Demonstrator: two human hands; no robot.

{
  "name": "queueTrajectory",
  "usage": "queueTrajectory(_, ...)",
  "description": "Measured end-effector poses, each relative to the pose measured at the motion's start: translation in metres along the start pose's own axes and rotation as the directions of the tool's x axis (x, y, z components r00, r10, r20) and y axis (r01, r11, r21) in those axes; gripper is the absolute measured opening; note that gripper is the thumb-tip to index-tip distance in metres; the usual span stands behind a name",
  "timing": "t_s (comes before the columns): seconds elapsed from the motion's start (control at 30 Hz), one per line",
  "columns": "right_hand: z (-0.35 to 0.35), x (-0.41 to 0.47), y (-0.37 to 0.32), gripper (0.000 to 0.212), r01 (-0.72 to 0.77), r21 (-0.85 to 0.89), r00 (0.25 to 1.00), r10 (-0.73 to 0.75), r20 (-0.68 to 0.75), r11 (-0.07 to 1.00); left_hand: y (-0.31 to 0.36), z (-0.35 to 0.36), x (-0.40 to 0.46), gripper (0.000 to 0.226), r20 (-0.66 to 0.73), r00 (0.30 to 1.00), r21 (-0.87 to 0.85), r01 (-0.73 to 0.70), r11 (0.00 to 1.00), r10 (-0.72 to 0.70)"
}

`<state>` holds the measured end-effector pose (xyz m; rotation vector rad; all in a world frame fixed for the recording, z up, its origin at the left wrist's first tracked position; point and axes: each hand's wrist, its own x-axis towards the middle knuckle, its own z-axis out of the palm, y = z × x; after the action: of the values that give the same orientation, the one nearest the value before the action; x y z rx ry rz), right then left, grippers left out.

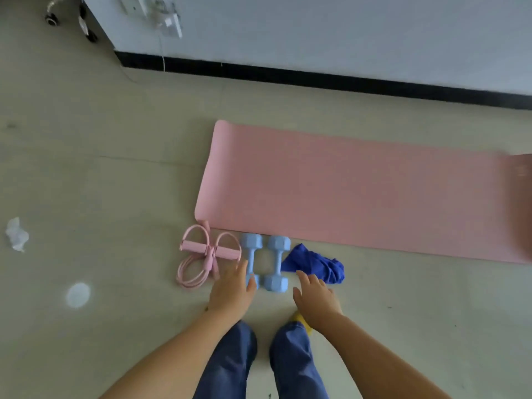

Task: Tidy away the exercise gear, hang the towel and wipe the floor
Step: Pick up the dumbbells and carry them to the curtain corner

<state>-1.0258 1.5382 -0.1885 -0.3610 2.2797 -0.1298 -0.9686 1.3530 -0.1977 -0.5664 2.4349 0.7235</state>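
Observation:
A pink exercise mat (pixel 359 191) lies unrolled on the floor. Along its near edge sit a pink pedal resistance band (pixel 201 254), two light-blue dumbbells side by side, the left one (pixel 251 254) and the right one (pixel 277 262), and a crumpled blue towel (pixel 313 262). My left hand (pixel 233 289) reaches down with fingers spread, its fingertips at the near end of the left dumbbell. My right hand (pixel 315 298) hovers with relaxed fingers just right of the right dumbbell, by the towel's near edge. Neither hand grips anything.
A crumpled white tissue (pixel 16 234) lies on the floor at far left, and a pale round spot (pixel 78 295) marks the floor nearer me. A white wall with black skirting (pixel 316 76) runs behind the mat. A wheeled chair base (pixel 57 15) is at top left.

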Motion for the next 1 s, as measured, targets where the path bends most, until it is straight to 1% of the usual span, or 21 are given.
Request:
queueTrajectory(0.07, 0.032, 0.037, 0.007, 0.044, -0.015, 0.093, 0.999, 0.01, 0.053, 0.996, -0.009, 0.035, 0.027, 0.049, 0.028, 0.999, 0.006, 0.024, 1.0, -0.024)
queueTrajectory(0.13, 0.074, 0.08, 0.017, 0.043, -0.073, 0.212, 0.993, 0.05, 0.109, 0.974, -0.02, 0.078, 0.061, 0.049, 0.07, 0.998, 0.063, -0.003, 0.998, -0.002)
queueTrajectory(0.2, 0.119, 0.126, 0.029, 0.042, -0.128, 0.306, 0.988, 0.093, 0.125, 0.943, -0.036, 0.127, 0.1, 0.048, 0.117, 0.992, 0.099, -0.054, 0.994, 0.042)
queueTrajectory(0.27, 0.161, 0.17, 0.041, 0.041, -0.164, 0.368, 0.984, 0.126, 0.124, 0.915, -0.057, 0.176, 0.138, 0.05, 0.157, 0.987, 0.102, -0.043, 0.994, 0.026)
queueTrajectory(0.37, 0.212, 0.239, 0.058, 0.043, -0.176, 0.457, 0.984, 0.168, 0.058, 0.872, -0.092, 0.237, 0.196, 0.056, 0.152, 0.985, 0.046, 0.079, 0.996, -0.085)
queueTrajectory(0.47, 0.25, 0.301, 0.069, 0.045, -0.18, 0.464, 0.981, 0.192, 0.022, 0.867, -0.118, 0.281, 0.247, 0.058, 0.083, 0.972, -0.032, 0.223, 0.974, -0.22)
queueTrajectory(0.57, 0.276, 0.355, 0.076, 0.045, -0.145, 0.513, 0.982, 0.188, -0.034, 0.846, -0.135, 0.314, 0.297, 0.056, 0.052, 0.955, -0.144, 0.297, 0.944, -0.292)
queueTrajectory(0.6, 0.283, 0.371, 0.077, 0.044, -0.155, 0.562, 0.978, 0.206, -0.028, 0.812, -0.141, 0.321, 0.313, 0.055, 0.069, 0.941, -0.216, 0.339, 0.916, -0.332)
queueTrajectory(0.63, 0.289, 0.384, 0.079, 0.043, -0.181, 0.636, 0.971, 0.238, -0.005, 0.75, -0.146, 0.327, 0.327, 0.052, 0.092, 0.923, -0.293, 0.384, 0.876, -0.374)
queueTrajectory(0.67, 0.297, 0.394, 0.08, 0.04, -0.209, 0.724, 0.963, 0.268, 0.034, 0.658, -0.151, 0.331, 0.34, 0.045, 0.112, 0.905, -0.364, 0.421, 0.831, -0.41)
queueTrajectory(0.73, 0.31, 0.409, 0.082, 0.028, -0.225, 0.878, 0.953, 0.281, 0.108, 0.423, -0.159, 0.339, 0.358, 0.018, 0.143, 0.887, -0.554, 0.439, 0.708, -0.438)
queueTrajectory(0.77, 0.314, 0.415, 0.083, 0.02, -0.219, 0.922, 0.953, 0.271, 0.132, 0.32, -0.162, 0.342, 0.363, 0.014, 0.177, 0.88, -0.651, 0.44, 0.618, -0.44)
queueTrajectory(0.8, 0.316, 0.419, 0.084, 0.014, -0.212, 0.946, 0.956, 0.254, 0.149, 0.246, -0.164, 0.345, 0.367, 0.019, 0.21, 0.876, -0.717, 0.44, 0.54, -0.434)
queueTrajectory(0.83, 0.315, 0.423, 0.086, 0.011, -0.212, 0.959, 0.958, 0.236, 0.165, 0.19, -0.167, 0.347, 0.37, 0.021, 0.239, 0.875, -0.754, 0.441, 0.486, -0.422)
queueTrajectory(0.9, 0.312, 0.431, 0.088, 0.013, -0.224, 0.968, 0.958, 0.211, 0.196, 0.117, -0.168, 0.347, 0.372, 0.022, 0.27, 0.875, -0.776, 0.445, 0.448, -0.401)
queueTrajectory(0.93, 0.311, 0.433, 0.087, 0.015, -0.232, 0.967, 0.954, 0.217, 0.205, 0.106, -0.167, 0.346, 0.371, 0.022, 0.27, 0.877, -0.778, 0.442, 0.447, -0.398)
queueTrajectory(1.0, 0.31, 0.435, 0.083, 0.02, -0.243, 0.963, 0.943, 0.261, 0.205, 0.121, -0.166, 0.345, 0.37, 0.022, 0.254, 0.877, -0.786, 0.433, 0.442, -0.408)
